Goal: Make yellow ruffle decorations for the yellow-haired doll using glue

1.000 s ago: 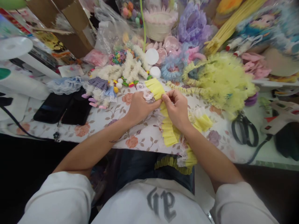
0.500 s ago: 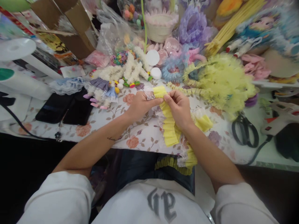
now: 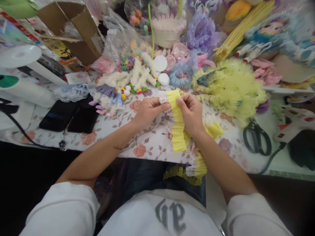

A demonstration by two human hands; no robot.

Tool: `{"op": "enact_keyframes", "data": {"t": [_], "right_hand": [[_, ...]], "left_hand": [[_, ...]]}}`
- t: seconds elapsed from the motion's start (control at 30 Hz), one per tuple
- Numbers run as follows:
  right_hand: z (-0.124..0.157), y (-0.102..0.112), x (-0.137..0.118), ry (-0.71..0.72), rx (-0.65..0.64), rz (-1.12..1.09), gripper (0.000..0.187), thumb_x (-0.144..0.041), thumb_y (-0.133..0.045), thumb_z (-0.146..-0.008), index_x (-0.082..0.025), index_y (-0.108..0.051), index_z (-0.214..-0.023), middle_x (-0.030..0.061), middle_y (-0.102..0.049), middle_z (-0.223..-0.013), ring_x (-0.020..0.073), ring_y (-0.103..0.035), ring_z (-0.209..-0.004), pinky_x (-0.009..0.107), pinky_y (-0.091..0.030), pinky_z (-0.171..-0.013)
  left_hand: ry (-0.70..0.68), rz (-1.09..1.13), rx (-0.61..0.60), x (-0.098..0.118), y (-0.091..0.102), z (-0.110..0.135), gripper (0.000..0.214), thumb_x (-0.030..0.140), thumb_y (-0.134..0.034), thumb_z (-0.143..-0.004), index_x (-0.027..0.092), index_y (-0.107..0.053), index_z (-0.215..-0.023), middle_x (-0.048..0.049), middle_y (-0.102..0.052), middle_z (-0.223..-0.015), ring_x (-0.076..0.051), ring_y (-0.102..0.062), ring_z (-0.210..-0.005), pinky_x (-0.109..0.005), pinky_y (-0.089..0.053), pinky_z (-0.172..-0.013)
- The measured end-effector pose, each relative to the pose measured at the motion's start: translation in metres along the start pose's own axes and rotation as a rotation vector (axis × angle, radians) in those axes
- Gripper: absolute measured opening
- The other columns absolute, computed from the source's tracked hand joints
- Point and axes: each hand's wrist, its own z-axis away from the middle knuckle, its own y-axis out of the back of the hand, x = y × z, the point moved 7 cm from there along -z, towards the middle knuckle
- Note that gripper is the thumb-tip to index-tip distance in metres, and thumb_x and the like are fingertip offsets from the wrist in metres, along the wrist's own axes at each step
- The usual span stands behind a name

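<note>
A yellow pleated ribbon (image 3: 178, 134) with white lace along one edge is stretched between my two hands above the table. My left hand (image 3: 149, 113) pinches the lace edge near the ribbon's upper end. On the opposite side, my right hand (image 3: 192, 113) grips the yellow edge between thumb and forefinger. From there the ribbon hangs down over the flowered tablecloth (image 3: 150, 141) and runs on under my right forearm. Its lower length drops past the table edge onto my lap. Part of the strip behind my right wrist is hidden.
Two black phones (image 3: 83, 116) lie at the left beside small plush dolls (image 3: 110, 85). To the right are a yellow tulle heap (image 3: 236, 88), black-handled scissors (image 3: 257, 137) and a glue gun (image 3: 295, 123). A cardboard box (image 3: 71, 29) and a white basket (image 3: 167, 31) stand behind.
My fingers have parted slightly, and more of the ribbon's upper end shows between them. The right hand has shifted a little to the right. Both hands keep their pinch.
</note>
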Motion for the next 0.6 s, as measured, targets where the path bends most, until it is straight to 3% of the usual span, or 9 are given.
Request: {"op": "enact_keyframes", "data": {"t": [0.17, 0.33, 0.47, 0.6], "right_hand": [[0.003, -0.006, -0.009, 0.057, -0.021, 0.029, 0.02, -0.034, -0.064, -0.089, -0.021, -0.057, -0.076, -0.003, -0.056, -0.071, 0.0104, -0.049, -0.066, 0.028, -0.042, -0.065], [0.007, -0.011, -0.014, 0.053, -0.035, 0.067, 0.025, -0.04, -0.064, -0.09, -0.021, -0.058, -0.076, -0.0025, -0.057, -0.071, 0.0112, -0.051, -0.068, 0.028, -0.044, -0.068], [0.007, -0.012, -0.009, 0.004, -0.045, 0.014, 0.03, -0.047, -0.065, -0.089, -0.021, -0.058, -0.077, -0.0026, -0.057, -0.071, 0.0112, -0.051, -0.068, 0.028, -0.044, -0.067], [0.006, -0.012, -0.006, -0.006, -0.052, 0.019, 0.03, -0.047, -0.064, -0.09, -0.021, -0.057, -0.076, -0.0027, -0.055, -0.071, 0.011, -0.05, -0.068, 0.028, -0.042, -0.066]], "left_hand": [[-0.024, 0.036, 0.023, -0.003, -0.002, -0.004, 0.043, 0.039, -0.091, -0.061, 0.016, -0.072, -0.091, -0.004, -0.076, -0.087, -0.015, -0.068, -0.075, -0.026, -0.055, -0.067], [-0.133, -0.083, 0.118, 0.003, -0.001, -0.003, 0.032, 0.042, -0.085, -0.07, 0.017, -0.076, -0.088, -0.0054, -0.078, -0.092, -0.019, -0.071, -0.082, -0.029, -0.058, -0.073], [-0.195, -0.232, 0.228, 0.01, 0.003, 0.003, 0.025, 0.04, -0.081, -0.074, 0.017, -0.076, -0.077, -0.0043, -0.077, -0.083, -0.019, -0.07, -0.076, -0.03, -0.057, -0.072], [-0.238, -0.295, 0.24, 0.013, 0.003, 0.007, 0.022, 0.039, -0.079, -0.078, 0.017, -0.077, -0.078, -0.0041, -0.078, -0.082, -0.018, -0.069, -0.075, -0.03, -0.056, -0.071]]}}
